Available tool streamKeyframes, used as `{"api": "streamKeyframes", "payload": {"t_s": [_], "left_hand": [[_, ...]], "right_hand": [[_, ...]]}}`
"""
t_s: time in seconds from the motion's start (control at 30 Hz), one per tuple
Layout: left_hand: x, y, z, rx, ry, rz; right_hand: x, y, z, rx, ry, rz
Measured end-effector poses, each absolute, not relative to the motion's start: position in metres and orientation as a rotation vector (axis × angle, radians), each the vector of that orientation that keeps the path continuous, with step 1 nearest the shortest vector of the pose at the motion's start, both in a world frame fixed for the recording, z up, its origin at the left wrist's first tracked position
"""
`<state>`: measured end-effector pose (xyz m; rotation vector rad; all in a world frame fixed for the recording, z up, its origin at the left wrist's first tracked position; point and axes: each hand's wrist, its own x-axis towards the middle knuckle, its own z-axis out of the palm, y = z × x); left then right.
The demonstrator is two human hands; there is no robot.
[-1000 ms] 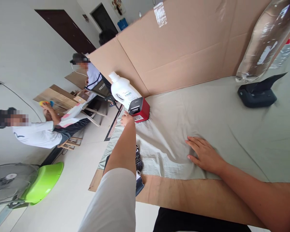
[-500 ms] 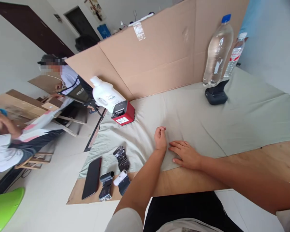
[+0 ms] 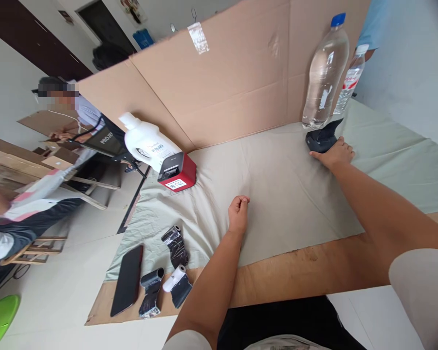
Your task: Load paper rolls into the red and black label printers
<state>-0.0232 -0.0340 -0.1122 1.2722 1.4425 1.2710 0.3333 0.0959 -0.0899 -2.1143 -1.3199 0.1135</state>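
While the right hand (image 3: 334,153) lies at the far side of the pale grey-green cloth (image 3: 277,184) spread over the tabletop, its fingers rest spread against the small black wedge-shaped device (image 3: 320,138), gripping nothing. Just behind that device stands a tall clear plastic bottle with a blue cap (image 3: 324,73). Nearer, the left hand (image 3: 238,214) sits on the cloth, fingers curled together into a loose, empty fist.

Both arms are bare from the hands up past the elbows. The left hand (image 3: 238,210) and right hand (image 3: 335,152) wear no gloves, rings or watch. Short pale sleeves, white or light grey, show at the bottom centre and lower right. Dark, probably black, clothing covers the lap.
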Motion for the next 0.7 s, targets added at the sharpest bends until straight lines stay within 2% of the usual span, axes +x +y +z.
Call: {"api": "streamKeyframes", "payload": {"t_s": [0.1,0.2,0.33,0.5,0.63,0.7], "left_hand": [[-0.025,-0.035,-0.111,1.25,1.42,1.282],[-0.026,-0.036,-0.108,1.226,1.343,1.333],[-0.026,-0.039,-0.101,1.152,1.184,1.318],[-0.026,-0.045,-0.081,0.747,0.759,1.15],[-0.03,-0.043,-0.073,0.591,0.775,1.217],[-0.033,-0.04,-0.074,0.599,0.843,1.255]], "right_hand": [[0.317,0.093,-0.083,-2.254,-1.086,0.195],[0.296,0.082,-0.076,-2.149,-1.076,0.26],[0.245,0.047,-0.073,-1.76,-1.346,0.424],[0.151,-0.02,-0.074,-1.494,-1.653,0.388],[0.112,-0.05,-0.084,-1.461,-1.851,0.423],[0.114,-0.049,-0.09,-1.366,-1.906,0.565]]}}
